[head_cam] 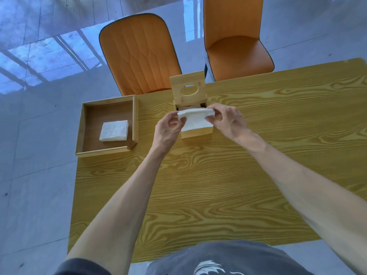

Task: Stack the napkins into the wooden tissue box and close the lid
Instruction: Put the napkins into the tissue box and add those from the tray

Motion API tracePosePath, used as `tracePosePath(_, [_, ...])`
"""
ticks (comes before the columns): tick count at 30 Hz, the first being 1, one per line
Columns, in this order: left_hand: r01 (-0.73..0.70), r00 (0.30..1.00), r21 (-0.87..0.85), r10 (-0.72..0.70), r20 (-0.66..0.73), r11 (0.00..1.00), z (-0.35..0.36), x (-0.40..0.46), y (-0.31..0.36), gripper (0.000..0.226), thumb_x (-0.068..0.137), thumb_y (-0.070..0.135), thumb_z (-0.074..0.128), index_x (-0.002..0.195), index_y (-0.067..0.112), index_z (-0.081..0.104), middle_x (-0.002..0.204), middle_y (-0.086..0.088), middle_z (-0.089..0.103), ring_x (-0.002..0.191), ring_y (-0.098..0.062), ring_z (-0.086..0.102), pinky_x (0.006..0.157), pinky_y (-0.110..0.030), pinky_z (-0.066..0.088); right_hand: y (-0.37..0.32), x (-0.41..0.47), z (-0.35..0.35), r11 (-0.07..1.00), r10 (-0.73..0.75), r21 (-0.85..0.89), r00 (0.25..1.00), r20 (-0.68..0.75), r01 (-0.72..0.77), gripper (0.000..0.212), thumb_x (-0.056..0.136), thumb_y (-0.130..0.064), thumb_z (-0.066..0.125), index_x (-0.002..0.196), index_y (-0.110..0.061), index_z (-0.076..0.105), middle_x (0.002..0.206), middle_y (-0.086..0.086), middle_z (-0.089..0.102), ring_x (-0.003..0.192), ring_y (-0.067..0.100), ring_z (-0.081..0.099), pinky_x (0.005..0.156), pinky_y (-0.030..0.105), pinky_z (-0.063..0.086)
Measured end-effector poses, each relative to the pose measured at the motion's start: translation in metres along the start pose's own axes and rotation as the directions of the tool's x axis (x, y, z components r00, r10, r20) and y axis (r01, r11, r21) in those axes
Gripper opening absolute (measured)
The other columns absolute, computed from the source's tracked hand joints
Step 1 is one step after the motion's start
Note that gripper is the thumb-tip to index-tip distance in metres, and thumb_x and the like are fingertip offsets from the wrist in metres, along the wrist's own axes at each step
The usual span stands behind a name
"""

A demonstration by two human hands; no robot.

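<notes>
A white napkin point(195, 119) hangs over the front of the wooden tissue box point(196, 133), held at its two upper corners. My left hand point(168, 130) pinches its left corner and my right hand point(226, 119) pinches its right corner. The box's lid point(187, 86), with an oval slot, stands upright at the back. Inside the box I can only make out a little behind the napkin. A small stack of white napkins point(114, 131) lies in the wooden tray point(85, 126) at the table's left.
The wood-grain table point(218, 185) ends just left of the tray and near my body. Two orange chairs point(139, 54) point(236, 36) stand beyond the far edge. Grey tiled floor surrounds the table.
</notes>
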State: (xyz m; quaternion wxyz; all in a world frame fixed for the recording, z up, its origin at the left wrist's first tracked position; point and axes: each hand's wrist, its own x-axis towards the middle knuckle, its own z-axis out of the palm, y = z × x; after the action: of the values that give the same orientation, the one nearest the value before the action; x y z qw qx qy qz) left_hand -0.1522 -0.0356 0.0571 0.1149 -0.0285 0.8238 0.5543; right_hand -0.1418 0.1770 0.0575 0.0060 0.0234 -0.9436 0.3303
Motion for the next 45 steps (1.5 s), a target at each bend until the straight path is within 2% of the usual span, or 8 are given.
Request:
tracePosePath(3, [0.003,0.999,0.039,-0.001,-0.035,0.999,0.0,0.011,0.005,0.038,0.094,0.043,0.061,0.121,0.016,0.066,0.108,0.005,0.07,0.104,-0.01,0.065,0.088,-0.02,0.05,-0.003,0.016,0.001,0.999,0.005,-0.038,1.0,-0.022,-0.006,0.03,0.09,-0.023,0.067,0.119,-0.015,0.065,0.102,0.007,0.071,0.085,0.021,0.065,0.077,0.039,0.056])
tracePosePath(8, [0.051,0.995,0.12,-0.04,-0.092,0.991,0.002,0.022,0.003,0.04,0.094,0.045,0.06,0.124,0.019,0.067,0.11,0.003,0.072,0.105,-0.011,0.064,0.095,-0.033,0.051,-0.004,0.026,0.009,0.997,0.053,-0.061,0.999,-0.008,-0.054,0.031,0.09,-0.022,0.068,0.119,-0.015,0.064,0.104,0.008,0.068,0.088,0.023,0.064,0.078,0.04,0.056])
tracePosePath(16, [0.162,0.972,0.174,-0.127,-0.196,0.971,0.017,0.02,0.008,0.033,0.096,0.045,0.054,0.123,0.027,0.059,0.112,0.002,0.07,0.091,-0.012,0.059,0.073,-0.028,0.041,-0.003,0.028,0.014,0.993,0.101,-0.061,0.995,-0.005,-0.101,0.031,0.096,-0.031,0.058,0.123,-0.014,0.059,0.108,0.009,0.072,0.09,0.026,0.069,0.072,0.037,0.056])
tracePosePath(20, [0.186,0.963,0.288,-0.117,-0.242,0.939,0.024,0.029,0.005,0.03,0.096,0.042,0.055,0.118,0.024,0.065,0.116,-0.001,0.064,0.109,-0.02,0.057,0.077,-0.03,0.042,0.001,0.034,0.014,0.987,0.12,-0.111,0.993,-0.006,-0.12,0.032,0.099,-0.036,0.052,0.116,-0.012,0.066,0.104,0.009,0.073,0.092,0.025,0.068,0.067,0.027,0.045])
tracePosePath(25, [0.329,0.933,0.351,-0.244,-0.265,0.877,0.029,0.044,0.006,0.028,0.093,0.041,0.055,0.115,0.027,0.066,0.123,-0.006,0.056,0.115,-0.026,0.055,0.089,-0.044,0.052,0.001,0.05,0.022,0.964,0.181,-0.202,0.983,0.014,-0.174,0.031,0.098,-0.04,0.052,0.113,-0.019,0.069,0.116,0.01,0.062,0.111,0.026,0.06,0.083,0.033,0.047])
tracePosePath(30, [0.349,0.922,0.373,-0.244,-0.3,0.86,0.032,0.052,0.01,0.033,0.092,0.026,0.06,0.124,0.024,0.051,0.121,-0.004,0.058,0.11,-0.024,0.058,0.077,-0.036,0.046,0.002,0.058,0.026,0.948,0.23,-0.233,0.973,0.027,-0.217,0.03,0.097,-0.038,0.055,0.117,-0.02,0.067,0.116,0.01,0.056,0.104,0.025,0.061,0.086,0.035,0.05])
tracePosePath(36, [0.385,0.914,0.37,-0.294,-0.281,0.845,0.035,0.052,0.004,0.042,0.091,0.019,0.06,0.128,0.02,0.041,0.119,-0.005,0.063,0.102,-0.028,0.063,0.077,-0.04,0.049,0.004,0.056,0.028,0.953,0.196,-0.238,0.981,0.005,-0.189,0.027,0.094,-0.026,0.059,0.12,-0.019,0.061,0.114,0.011,0.054,0.096,0.027,0.063,0.079,0.035,0.052])
tracePosePath(45, [0.399,0.913,0.358,-0.403,-0.067,0.844,0.013,0.04,0.005,0.045,0.093,0.04,0.055,0.134,0.023,0.048,0.121,-0.004,0.066,0.107,-0.025,0.063,0.093,-0.043,0.052,-0.005,0.048,0.02,0.946,0.198,-0.266,0.98,0.015,-0.187,0.025,0.094,-0.023,0.059,0.118,-0.019,0.062,0.12,0.013,0.055,0.098,0.031,0.064,0.074,0.037,0.052])
